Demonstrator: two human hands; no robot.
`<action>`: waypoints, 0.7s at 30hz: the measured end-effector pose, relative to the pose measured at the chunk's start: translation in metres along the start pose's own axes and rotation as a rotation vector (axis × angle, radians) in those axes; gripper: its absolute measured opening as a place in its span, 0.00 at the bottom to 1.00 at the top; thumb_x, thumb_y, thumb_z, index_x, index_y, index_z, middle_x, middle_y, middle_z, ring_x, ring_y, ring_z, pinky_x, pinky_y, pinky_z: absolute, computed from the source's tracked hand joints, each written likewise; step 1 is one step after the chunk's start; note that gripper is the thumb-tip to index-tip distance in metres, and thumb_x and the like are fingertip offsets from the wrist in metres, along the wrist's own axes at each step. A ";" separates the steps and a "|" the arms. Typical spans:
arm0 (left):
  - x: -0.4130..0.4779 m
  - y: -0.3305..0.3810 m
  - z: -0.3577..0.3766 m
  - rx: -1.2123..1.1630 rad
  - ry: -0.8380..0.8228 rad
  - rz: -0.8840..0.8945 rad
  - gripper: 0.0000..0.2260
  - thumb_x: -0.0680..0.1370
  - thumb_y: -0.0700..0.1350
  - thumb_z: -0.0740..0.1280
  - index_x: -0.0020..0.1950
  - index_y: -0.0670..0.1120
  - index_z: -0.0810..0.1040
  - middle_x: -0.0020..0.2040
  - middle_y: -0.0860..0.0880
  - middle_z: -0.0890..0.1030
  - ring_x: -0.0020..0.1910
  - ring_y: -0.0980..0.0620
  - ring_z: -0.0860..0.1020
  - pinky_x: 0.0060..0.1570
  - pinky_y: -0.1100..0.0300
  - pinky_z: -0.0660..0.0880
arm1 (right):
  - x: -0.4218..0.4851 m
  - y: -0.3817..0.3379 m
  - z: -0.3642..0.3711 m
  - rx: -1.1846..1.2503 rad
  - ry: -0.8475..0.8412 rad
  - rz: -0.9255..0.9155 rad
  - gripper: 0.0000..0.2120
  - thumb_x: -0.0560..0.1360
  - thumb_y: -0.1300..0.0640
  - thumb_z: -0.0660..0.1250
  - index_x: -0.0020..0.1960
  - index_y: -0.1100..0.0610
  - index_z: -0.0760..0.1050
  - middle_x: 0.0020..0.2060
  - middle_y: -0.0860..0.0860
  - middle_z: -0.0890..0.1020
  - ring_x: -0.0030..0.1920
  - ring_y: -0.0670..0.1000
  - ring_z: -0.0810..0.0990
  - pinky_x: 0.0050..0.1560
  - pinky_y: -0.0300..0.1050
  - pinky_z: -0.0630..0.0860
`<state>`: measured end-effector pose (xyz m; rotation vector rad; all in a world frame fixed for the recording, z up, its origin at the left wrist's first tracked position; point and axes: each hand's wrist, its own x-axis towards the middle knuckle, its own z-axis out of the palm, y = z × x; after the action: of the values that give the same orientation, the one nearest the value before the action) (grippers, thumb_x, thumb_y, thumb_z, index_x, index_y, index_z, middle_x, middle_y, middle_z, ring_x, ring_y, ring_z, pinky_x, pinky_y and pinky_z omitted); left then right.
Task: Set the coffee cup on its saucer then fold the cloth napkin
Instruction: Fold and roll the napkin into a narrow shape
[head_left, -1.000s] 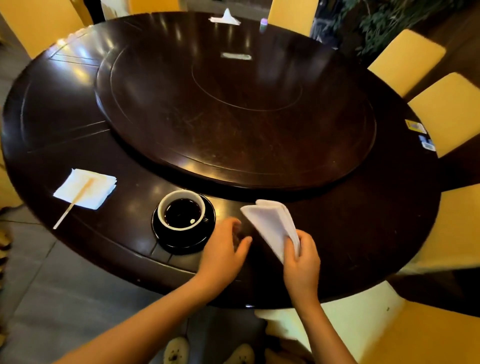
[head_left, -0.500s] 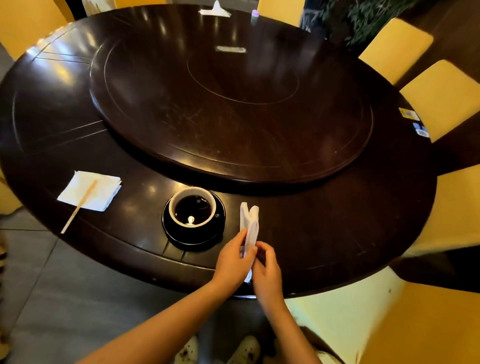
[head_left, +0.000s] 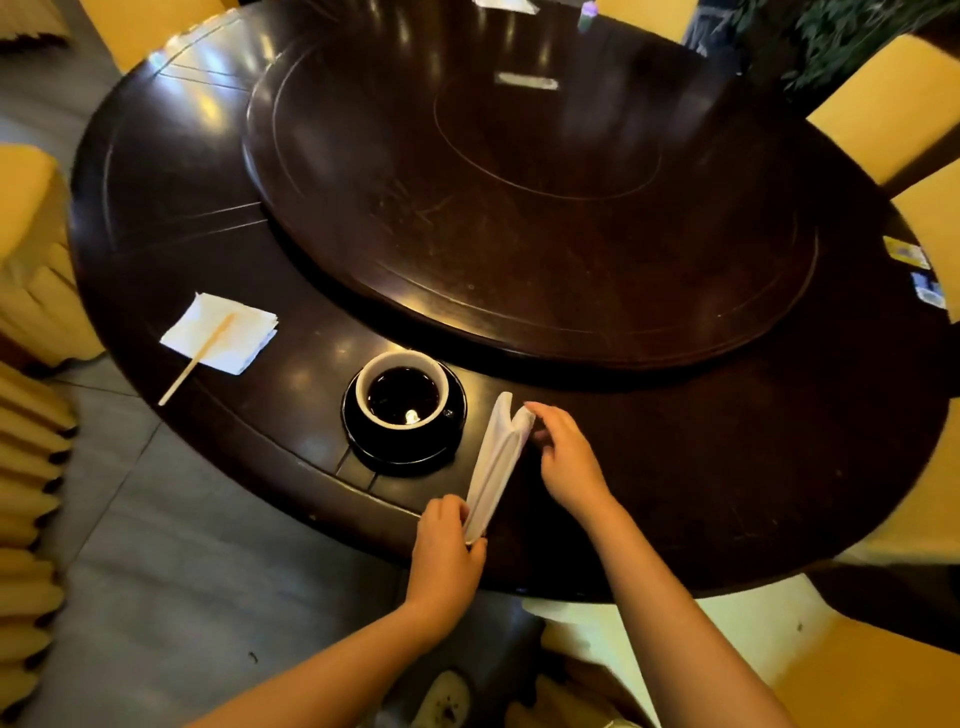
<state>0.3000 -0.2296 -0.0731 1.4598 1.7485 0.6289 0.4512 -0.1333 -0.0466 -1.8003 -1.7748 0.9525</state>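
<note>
A white-rimmed cup (head_left: 401, 387) full of dark coffee stands on its black saucer (head_left: 363, 441) near the table's front edge. Just right of the saucer the white cloth napkin (head_left: 496, 465) is folded into a long narrow strip, standing on edge. My left hand (head_left: 447, 545) pinches its near end at the table edge. My right hand (head_left: 563, 460) holds its far end between thumb and fingers.
The round dark wooden table (head_left: 727, 467) carries a large lazy Susan (head_left: 519, 208). A white paper napkin (head_left: 221, 332) with a wooden stirrer (head_left: 195, 358) lies at the left. Small packets (head_left: 906, 254) sit at the right rim. Yellow chairs (head_left: 893, 119) ring the table.
The napkin went from a loose fold in my right hand to a narrow strip. My hands, together half a second ago, have drawn apart to its two ends. The cup stayed put.
</note>
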 end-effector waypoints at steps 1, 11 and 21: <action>-0.002 0.000 0.003 0.003 0.020 -0.002 0.10 0.72 0.40 0.69 0.45 0.47 0.67 0.45 0.51 0.69 0.45 0.52 0.69 0.43 0.66 0.63 | 0.007 0.001 0.001 -0.042 -0.037 -0.047 0.28 0.69 0.76 0.53 0.64 0.58 0.71 0.63 0.54 0.73 0.61 0.54 0.73 0.60 0.38 0.68; -0.004 0.003 0.012 0.028 0.114 -0.039 0.07 0.74 0.38 0.64 0.42 0.47 0.67 0.43 0.50 0.70 0.43 0.50 0.71 0.41 0.61 0.65 | 0.039 0.017 -0.002 -0.582 -0.165 -0.245 0.21 0.70 0.66 0.61 0.60 0.50 0.72 0.54 0.54 0.72 0.55 0.58 0.70 0.49 0.48 0.65; -0.004 0.003 0.014 0.035 0.112 -0.037 0.07 0.75 0.40 0.64 0.43 0.50 0.67 0.43 0.53 0.69 0.43 0.53 0.70 0.39 0.67 0.63 | 0.070 0.021 -0.040 -0.874 -0.337 -0.414 0.08 0.74 0.55 0.62 0.51 0.52 0.77 0.51 0.50 0.77 0.55 0.55 0.69 0.48 0.47 0.61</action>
<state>0.3137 -0.2342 -0.0780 1.4373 1.8769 0.6752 0.4907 -0.0596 -0.0468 -1.6167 -2.9462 0.3181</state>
